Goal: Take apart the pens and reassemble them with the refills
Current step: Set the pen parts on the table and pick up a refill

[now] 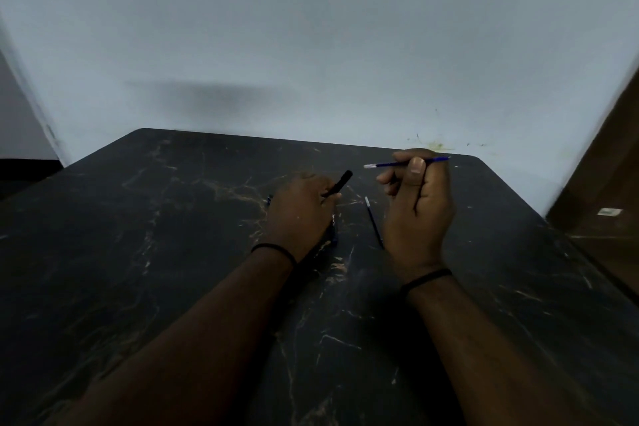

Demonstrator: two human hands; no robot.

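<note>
My left hand [300, 214] grips a black pen barrel [339, 183] that sticks out up and to the right above the table. My right hand [416, 207] pinches a thin blue refill [397, 164] level between thumb and fingers, its pale end pointing left. A second refill [374, 222] lies on the table between my hands. A dark blue pen [333, 228] lies under my left hand, mostly hidden, with another blue tip [269, 199] showing at the hand's left side.
The black marble table [173, 252] has a far edge against a pale wall [311, 45]. A brown wooden piece of furniture [608, 211] stands at the right edge. Both wrists wear a black band.
</note>
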